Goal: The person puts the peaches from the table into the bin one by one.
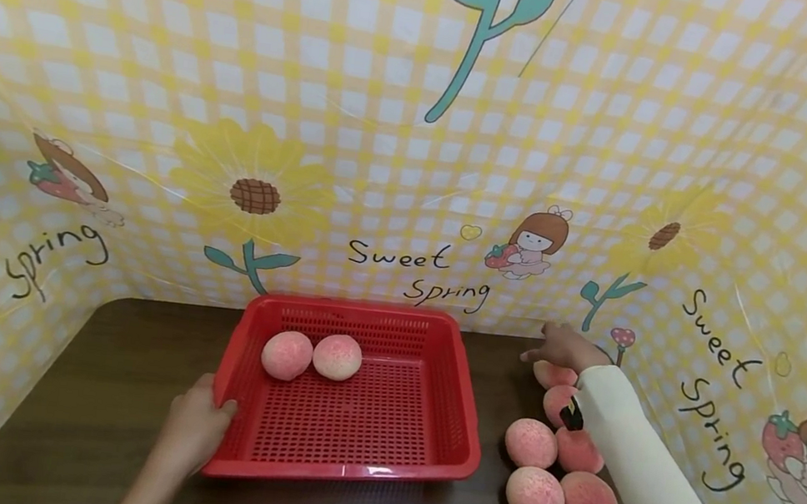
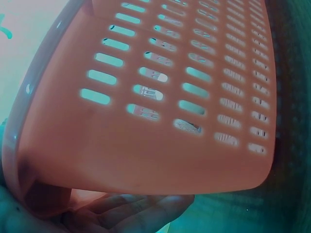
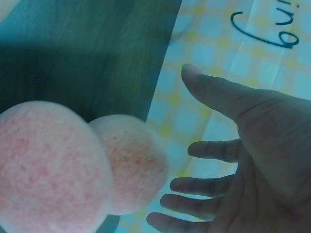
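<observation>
A red plastic basket [image 1: 346, 472] with slotted walls stands on the table. My left hand [image 1: 195, 426] grips its left rim, thumb over the edge; the left wrist view shows fingers [image 2: 141, 213] beneath the rim outside the slotted wall. Inside, at the back left, two pink peaches [image 1: 287, 355] lie side by side. My right hand [image 1: 569, 348] reaches over the far end of a group of several peaches [image 1: 535, 497], right of the basket. In the right wrist view its fingers are spread and hold nothing, beside the farthest peach [image 3: 127, 165], apart from it.
A dark wooden table [image 1: 107, 384] carries everything. Yellow checked cloth [image 1: 400, 159] with printed flowers and figures rises as a wall behind it and along both sides. The right sleeve [image 1: 642, 466] passes close to the peaches and partly covers some of them.
</observation>
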A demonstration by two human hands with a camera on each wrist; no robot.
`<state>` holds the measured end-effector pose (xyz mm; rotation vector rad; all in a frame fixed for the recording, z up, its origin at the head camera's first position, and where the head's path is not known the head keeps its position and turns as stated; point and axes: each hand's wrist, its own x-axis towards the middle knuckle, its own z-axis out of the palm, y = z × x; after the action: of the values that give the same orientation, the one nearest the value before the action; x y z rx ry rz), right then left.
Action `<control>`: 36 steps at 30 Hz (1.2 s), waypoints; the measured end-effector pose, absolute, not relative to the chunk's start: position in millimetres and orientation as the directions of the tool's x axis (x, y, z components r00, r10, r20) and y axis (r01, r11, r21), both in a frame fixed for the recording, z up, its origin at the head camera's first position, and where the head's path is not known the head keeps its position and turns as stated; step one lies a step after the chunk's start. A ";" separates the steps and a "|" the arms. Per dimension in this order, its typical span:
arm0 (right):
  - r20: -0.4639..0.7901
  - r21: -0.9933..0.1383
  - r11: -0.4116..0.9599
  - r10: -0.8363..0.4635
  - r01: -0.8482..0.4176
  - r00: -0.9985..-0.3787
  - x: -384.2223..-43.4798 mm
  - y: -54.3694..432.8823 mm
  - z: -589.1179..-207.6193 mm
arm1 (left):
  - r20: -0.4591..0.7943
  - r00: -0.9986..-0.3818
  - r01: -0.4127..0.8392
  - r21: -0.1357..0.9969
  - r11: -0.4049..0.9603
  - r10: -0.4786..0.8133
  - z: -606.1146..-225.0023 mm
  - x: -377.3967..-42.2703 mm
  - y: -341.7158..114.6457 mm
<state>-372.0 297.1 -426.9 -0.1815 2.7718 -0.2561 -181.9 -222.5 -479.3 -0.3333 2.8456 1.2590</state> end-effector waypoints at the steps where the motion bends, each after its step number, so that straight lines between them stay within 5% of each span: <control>1: -0.345 -0.204 0.976 -0.143 -0.075 -0.928 -371.7 299.5 -427.9 | -0.096 -0.977 -0.199 0.731 0.653 -0.189 -479.4 -181.8 -222.5; 9: -0.347 -0.231 0.972 -0.116 -0.035 -0.931 -370.7 311.0 -434.5 | -0.097 -0.977 -0.199 0.739 0.643 -0.191 -479.3 -182.4 -221.5; 15: -0.211 -0.226 0.954 -0.247 -0.199 -0.946 -360.9 300.7 -433.5 | -0.102 -0.977 -0.201 0.745 0.636 -0.188 -478.6 -181.9 -220.8; 20: -0.143 -0.284 0.888 -0.411 -0.361 -0.900 -341.0 288.6 -431.2 | -0.103 -0.977 -0.201 0.744 0.637 -0.188 -479.3 -182.2 -221.6; 28: -0.399 -0.438 0.850 -0.475 -0.291 -0.784 -286.1 279.2 -426.3 | -0.099 -0.979 -0.192 0.742 0.642 -0.178 -478.6 -182.6 -221.3; 36: -0.531 -0.445 0.851 -0.503 -0.280 -0.683 -263.2 276.5 -435.0 | -0.118 -0.976 -0.208 0.752 0.626 -0.182 -476.3 -180.3 -221.5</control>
<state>-263.2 276.5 -435.0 -0.5664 2.3545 -0.4337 -180.3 -221.5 -476.3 -0.3368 2.8047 1.3031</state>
